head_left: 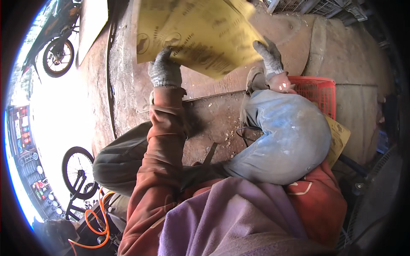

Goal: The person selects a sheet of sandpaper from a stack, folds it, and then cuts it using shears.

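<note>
A large yellow sheet (200,38) with dark print is held up in front of me, its lower edge sagging toward my lap. My left hand (165,70), in a grey knitted glove, is closed on its lower left edge, fingers partly hidden. At the right edge, my right hand (270,57), also gloved, pinches the corner beside my bent right knee. Below the right wrist stands a red plastic basket (326,87). Another yellow sheet (340,134) lies by the basket, partly covered by my knee.
Worn brown boards (218,83) cover the ground, with small crumbs (228,136) between my legs. To the left are a bicycle wheel (78,173), another wheel (58,57) and an orange hose (95,217). Dark crates (290,5) stand at the far right.
</note>
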Demonstrator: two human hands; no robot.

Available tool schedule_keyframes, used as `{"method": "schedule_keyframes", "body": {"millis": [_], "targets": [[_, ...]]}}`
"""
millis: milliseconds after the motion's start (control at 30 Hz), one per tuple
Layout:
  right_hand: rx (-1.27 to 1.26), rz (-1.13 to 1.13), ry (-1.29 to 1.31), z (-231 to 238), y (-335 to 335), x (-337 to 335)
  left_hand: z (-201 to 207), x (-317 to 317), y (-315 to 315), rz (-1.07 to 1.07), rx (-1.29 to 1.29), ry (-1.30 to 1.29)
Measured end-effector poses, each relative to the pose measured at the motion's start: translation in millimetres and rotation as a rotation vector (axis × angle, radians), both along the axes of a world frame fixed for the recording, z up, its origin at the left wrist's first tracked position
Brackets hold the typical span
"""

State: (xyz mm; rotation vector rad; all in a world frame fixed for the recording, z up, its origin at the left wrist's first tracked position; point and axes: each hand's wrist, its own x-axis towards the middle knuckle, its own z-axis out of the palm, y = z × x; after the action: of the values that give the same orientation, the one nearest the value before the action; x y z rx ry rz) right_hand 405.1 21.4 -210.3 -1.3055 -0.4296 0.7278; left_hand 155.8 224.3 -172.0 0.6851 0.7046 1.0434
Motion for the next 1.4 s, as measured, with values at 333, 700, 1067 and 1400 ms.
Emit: {"method": "schedule_keyframes", "body": {"millis": [333,700,1067,1400], "targets": [[-0.052,0.444,0.744,-11,-2,-18,-6,12,-56,0.066,-0.793,-0.581],[-0.556,0.503,-0.221,-135,-16,4,-100,-53,-104,0.081,-0.66,0.061],[-0.515,0.545,-0.229,-160,-23,14,-99,-107,-3,-0.105,0.042,1.057],[-0.56,0.525,-0.016,-144,-29,12,-88,-69,44,-0.267,0.916,1.897]]}}
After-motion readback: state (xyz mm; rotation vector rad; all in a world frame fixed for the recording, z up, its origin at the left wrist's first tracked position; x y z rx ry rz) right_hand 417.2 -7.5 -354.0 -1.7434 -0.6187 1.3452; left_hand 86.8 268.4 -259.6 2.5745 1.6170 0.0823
